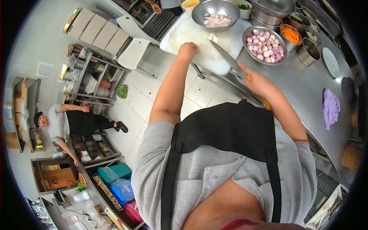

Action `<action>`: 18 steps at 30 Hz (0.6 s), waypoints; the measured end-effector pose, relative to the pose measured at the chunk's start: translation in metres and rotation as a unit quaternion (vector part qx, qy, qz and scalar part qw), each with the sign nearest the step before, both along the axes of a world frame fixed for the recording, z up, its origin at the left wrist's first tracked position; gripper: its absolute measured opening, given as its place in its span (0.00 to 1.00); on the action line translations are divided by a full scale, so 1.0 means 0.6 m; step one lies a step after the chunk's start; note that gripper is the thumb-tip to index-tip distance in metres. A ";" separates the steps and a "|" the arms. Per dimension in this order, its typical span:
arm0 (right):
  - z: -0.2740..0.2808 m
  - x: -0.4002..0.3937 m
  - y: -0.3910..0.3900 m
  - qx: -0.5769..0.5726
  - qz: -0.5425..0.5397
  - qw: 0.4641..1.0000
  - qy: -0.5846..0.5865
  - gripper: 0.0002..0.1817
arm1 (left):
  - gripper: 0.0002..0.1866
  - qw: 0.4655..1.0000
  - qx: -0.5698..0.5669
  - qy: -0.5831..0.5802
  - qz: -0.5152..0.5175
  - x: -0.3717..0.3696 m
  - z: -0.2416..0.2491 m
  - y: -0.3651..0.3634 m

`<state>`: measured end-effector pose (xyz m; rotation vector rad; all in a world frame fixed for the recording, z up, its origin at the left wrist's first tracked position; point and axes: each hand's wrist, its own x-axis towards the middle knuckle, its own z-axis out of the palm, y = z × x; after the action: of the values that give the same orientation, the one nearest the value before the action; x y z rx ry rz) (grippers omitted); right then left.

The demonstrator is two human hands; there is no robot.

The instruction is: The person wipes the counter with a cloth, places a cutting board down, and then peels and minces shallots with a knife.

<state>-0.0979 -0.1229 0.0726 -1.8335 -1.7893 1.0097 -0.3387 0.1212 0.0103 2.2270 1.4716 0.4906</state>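
My right hand (256, 81) is wrapped round the yellow handle of a large knife (227, 54), whose blade lies over the white cutting board (176, 40). A few pale chopped pieces (213, 37) sit by the blade's tip. My left hand (188, 50) is over the board's near left part, its fingers curled together; what they hold, if anything, is hidden. Beyond the pieces stands a steel bowl (199, 15) with chopped shallots (217, 20) in it. To the right, another steel bowl (245, 44) holds several whole peeled shallots (264, 46).
Metal containers, one with orange carrot slices (290, 34), line the counter's back right. Further right are a white oval plate (330, 62) and a purple cloth (330, 108). Another person (80, 120) stands at the left by shelves; a third person's hand (156, 8) shows at the top.
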 end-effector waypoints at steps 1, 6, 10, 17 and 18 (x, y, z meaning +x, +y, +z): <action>-0.003 -0.002 0.001 0.021 0.003 1.000 -0.009 0.37 | 0.13 1.000 0.005 0.017 -0.007 0.007 0.009 -0.013; -0.023 -0.021 -0.004 0.001 0.012 1.000 0.012 0.37 | 0.11 1.000 0.007 0.027 -0.008 0.015 -0.005 -0.010; -0.026 -0.015 0.008 -0.111 -0.036 0.973 0.201 0.36 | 0.09 0.998 -0.008 0.059 -0.022 0.021 0.010 -0.010; -0.056 0.009 0.024 -0.172 -0.047 0.903 0.392 0.33 | 0.07 0.988 0.006 0.137 -0.072 0.037 0.028 -0.012; -0.066 0.010 0.026 -0.174 -0.037 0.897 0.406 0.33 | 0.07 0.988 0.004 0.139 -0.073 0.037 0.022 -0.009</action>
<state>-0.0919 -0.1074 0.0330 -1.2990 -1.0629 1.8065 -0.3167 0.1156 0.0235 2.4639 1.4223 0.1437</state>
